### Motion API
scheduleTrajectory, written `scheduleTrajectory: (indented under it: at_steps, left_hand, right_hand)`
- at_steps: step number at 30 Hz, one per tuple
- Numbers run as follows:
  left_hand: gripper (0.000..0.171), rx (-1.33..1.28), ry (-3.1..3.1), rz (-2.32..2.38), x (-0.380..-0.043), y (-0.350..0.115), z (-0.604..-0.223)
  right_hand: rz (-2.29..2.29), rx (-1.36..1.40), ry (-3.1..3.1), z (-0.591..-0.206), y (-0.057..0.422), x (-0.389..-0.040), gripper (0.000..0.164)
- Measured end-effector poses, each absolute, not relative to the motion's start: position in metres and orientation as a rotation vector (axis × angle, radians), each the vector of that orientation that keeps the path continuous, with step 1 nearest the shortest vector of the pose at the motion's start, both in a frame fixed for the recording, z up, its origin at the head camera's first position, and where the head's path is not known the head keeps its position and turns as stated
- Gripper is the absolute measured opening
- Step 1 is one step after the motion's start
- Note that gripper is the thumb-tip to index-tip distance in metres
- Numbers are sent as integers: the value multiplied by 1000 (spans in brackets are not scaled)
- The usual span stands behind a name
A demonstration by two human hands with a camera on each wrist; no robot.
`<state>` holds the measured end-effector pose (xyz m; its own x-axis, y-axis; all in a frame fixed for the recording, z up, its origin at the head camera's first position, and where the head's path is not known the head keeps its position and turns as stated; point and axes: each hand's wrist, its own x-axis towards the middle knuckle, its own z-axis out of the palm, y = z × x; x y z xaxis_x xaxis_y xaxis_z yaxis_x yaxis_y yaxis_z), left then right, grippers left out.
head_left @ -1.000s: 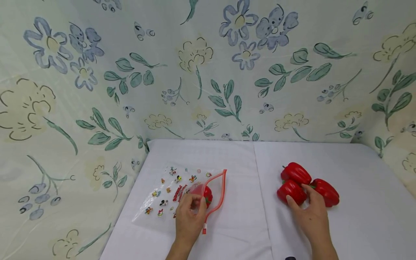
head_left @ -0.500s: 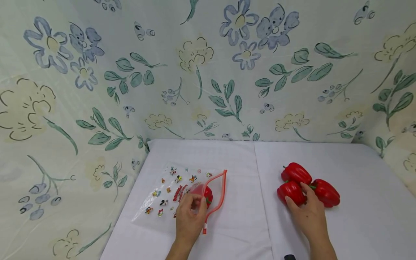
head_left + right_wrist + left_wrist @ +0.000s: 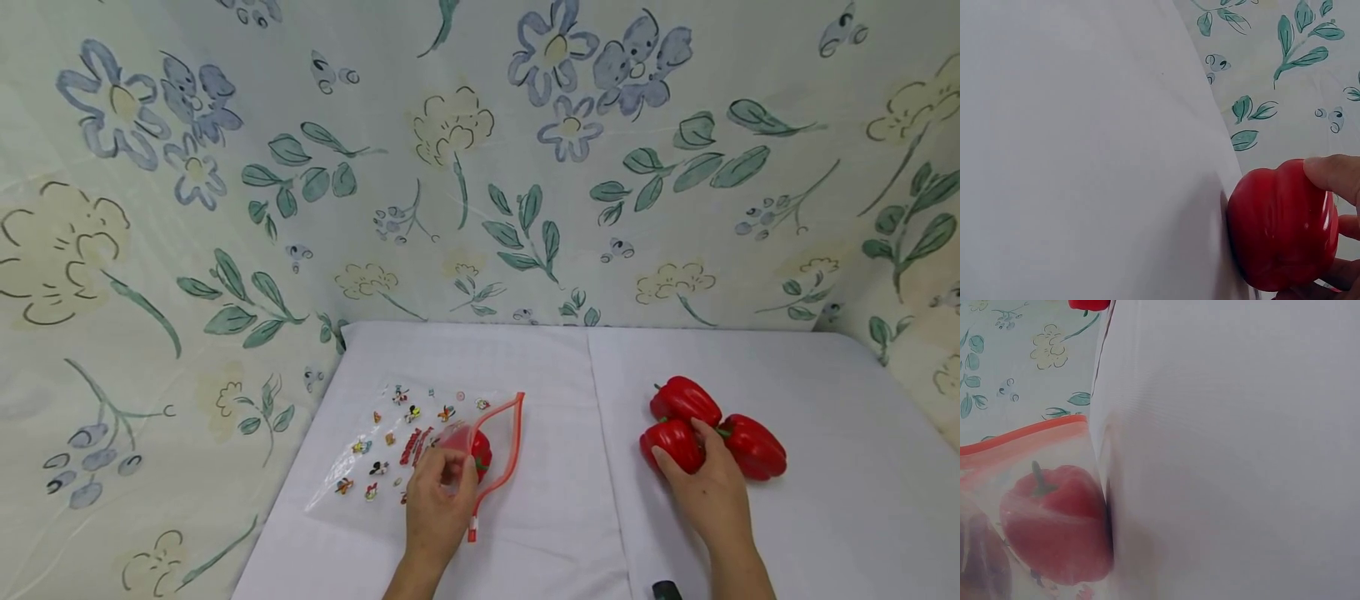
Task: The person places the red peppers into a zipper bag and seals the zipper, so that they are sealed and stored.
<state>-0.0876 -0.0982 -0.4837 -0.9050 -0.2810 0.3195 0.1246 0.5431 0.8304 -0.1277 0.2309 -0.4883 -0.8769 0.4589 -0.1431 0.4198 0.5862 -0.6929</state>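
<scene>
The left hand [image 3: 441, 504] pinches the clear bag [image 3: 397, 454], with one pepper [image 3: 483, 451] inside. The right hand [image 3: 715, 497] holds the nearest loose pepper [image 3: 670, 444] on the bench [image 3: 551, 492], now reaching slightly farther across, so the grip seems firmer; two more peppers [image 3: 753, 447] lie just beside and beyond.

Soft, even light is filling the head view, and the patterned cloth [image 3: 525, 208] is taking a warmer tint toward three o'clock. In both wrist views the white worktop [image 3: 547, 467] is looking greyer and dimmer. On the right wrist's red pepper [image 3: 1279, 225], small highlights are glinting, while its soft shadow is spreading toward nine o'clock. In the left wrist view, the plastic bag [image 3: 1029, 447] is hazing the bagged pepper [image 3: 1057, 531]; a dark shape [image 3: 985, 562] toward eight o'clock is blurring.
</scene>
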Motion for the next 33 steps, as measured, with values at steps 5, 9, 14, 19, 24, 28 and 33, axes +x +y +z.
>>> scheduleTrajectory:
  at_steps: [5, 9, 14, 19, 24, 28, 33]
  left_hand:
    - [12, 127, -2368, -1314, -87, -98, -484]
    - [12, 134, -2365, -1327, -87, -98, -484]
    - [12, 152, -2375, -1338, -87, -98, -484]
    - [12, 156, -2379, -1345, -87, -98, -484]
    - [12, 147, -2370, -1342, -87, -98, -484]
    - [12, 147, -2369, -1331, -87, -98, -484]
    - [12, 156, -2375, -1334, -87, -98, -484]
  right_hand:
    - [1173, -752, -2737, -490, 230, -125, 102]
    - [1176, -744, -2708, -491, 228, -121, 102]
    - [1205, -762, -2687, -490, 226, -119, 103]
    - [1229, -798, -2671, -488, 224, -119, 100]
    - [1251, -788, -2646, -486, 222, -118, 98]
    - [1259, -751, -2624, -485, 218, -116, 92]
    - [1255, -717, -2605, -483, 214, -115, 84]
